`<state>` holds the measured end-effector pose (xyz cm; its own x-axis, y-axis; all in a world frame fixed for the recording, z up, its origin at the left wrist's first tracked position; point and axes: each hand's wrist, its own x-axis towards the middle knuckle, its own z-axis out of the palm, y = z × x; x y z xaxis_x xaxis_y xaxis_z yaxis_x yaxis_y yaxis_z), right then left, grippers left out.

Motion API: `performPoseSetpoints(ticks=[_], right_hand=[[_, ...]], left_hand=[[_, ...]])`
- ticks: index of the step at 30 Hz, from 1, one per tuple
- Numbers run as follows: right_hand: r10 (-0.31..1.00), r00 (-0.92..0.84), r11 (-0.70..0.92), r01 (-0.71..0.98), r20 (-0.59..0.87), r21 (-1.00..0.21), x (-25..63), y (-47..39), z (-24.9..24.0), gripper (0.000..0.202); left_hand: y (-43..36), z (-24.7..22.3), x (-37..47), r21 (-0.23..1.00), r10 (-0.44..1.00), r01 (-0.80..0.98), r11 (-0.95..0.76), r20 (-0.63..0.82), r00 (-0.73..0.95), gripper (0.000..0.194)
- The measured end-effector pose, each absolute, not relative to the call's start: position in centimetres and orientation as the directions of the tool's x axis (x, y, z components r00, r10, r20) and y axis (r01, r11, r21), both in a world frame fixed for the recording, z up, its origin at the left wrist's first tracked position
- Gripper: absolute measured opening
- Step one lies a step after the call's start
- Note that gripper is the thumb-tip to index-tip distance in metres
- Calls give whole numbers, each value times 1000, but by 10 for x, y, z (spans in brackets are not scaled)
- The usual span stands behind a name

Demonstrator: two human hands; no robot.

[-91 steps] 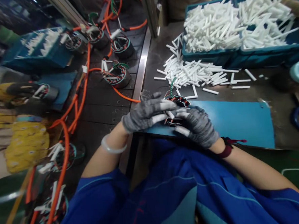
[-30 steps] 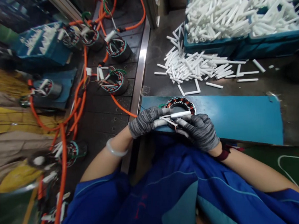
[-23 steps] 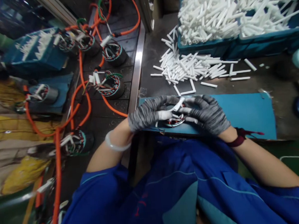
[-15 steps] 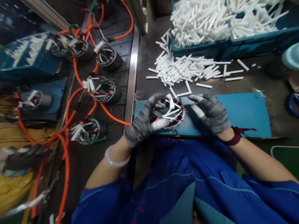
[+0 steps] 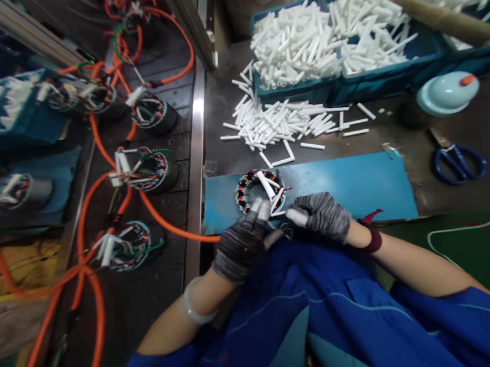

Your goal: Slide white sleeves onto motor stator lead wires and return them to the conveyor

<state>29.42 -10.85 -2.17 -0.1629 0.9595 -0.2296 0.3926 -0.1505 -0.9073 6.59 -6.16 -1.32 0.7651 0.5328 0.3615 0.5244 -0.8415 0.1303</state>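
A motor stator (image 5: 242, 193), a ring with black, orange and pale-blue windings, stands on a blue mat near my body. White sleeves (image 5: 265, 184) and thin wire leads stick out of its opening. My left hand (image 5: 245, 240), in a grey glove with white fingertips, is closed over the stator's near rim, fingers at the leads and thumb below. Just to the right, my right hand (image 5: 322, 217), gloved alike, pinches at the end of a white-sleeved lead (image 5: 277, 213). The exact grip is partly hidden by its fingertips.
Loose white sleeves (image 5: 278, 123) lie beyond the blue mat (image 5: 353, 182), before teal bins (image 5: 301, 94) heaped with more. Blue scissors (image 5: 457, 162) and a pale-blue-lidded bottle (image 5: 447, 93) are at right. Left of a metal edge (image 5: 194, 137), several stators (image 5: 148, 170) sit among orange cables (image 5: 97, 314).
Both hands have come closer together at the stator's near side; my right hand has closed from a looser, spread shape. The camera view has shifted, sliding the scene left.
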Motion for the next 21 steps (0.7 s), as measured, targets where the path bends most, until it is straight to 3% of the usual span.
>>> performPoseSetpoints(ticks=[4, 6, 7, 9, 12, 14, 15, 17, 19, 21], right_hand=[[929, -260, -148, 391, -263, -908, 329, -106, -20, 43], [976, -68, -149, 491, -208, -858, 359, -98, -13, 42], [984, 115, -178, 592, -137, -786, 378, -92, -10, 41], [890, 454, -424, 778, -52, -463, 416, -76, -7, 41], [870, 485, -491, 833, -91, -254, 460, -52, -10, 38], [893, 441, -451, 872, -93, -190, 469, -44, -15, 33], [899, 432, -437, 875, -70, -211, 465, -45, -17, 30], [910, 413, -383, 813, -29, -438, 447, -55, -21, 26], [943, 332, -239, 595, -36, -767, 417, -73, -23, 30], [984, 180, -75, 368, -8, -927, 387, -88, -24, 35]], left_hand=[[-64, -19, 62, 259, 541, 477, -840, 336, 771, 57], [-58, -23, 52, 341, 546, 439, -831, 352, 760, 55], [-55, -25, 48, 360, 548, 428, -829, 369, 751, 53], [-51, -29, 43, 344, 545, 428, -836, 424, 723, 47], [-48, -31, 48, 271, 534, 461, -845, 467, 705, 38], [-47, -31, 55, 250, 557, 499, -830, 425, 714, 34], [-46, -31, 58, 251, 569, 511, -822, 395, 721, 33], [-46, -31, 62, 264, 587, 524, -810, 351, 730, 32], [-46, -29, 62, 280, 598, 529, -801, 334, 729, 31], [-47, -27, 61, 286, 594, 522, -804, 345, 727, 30]])
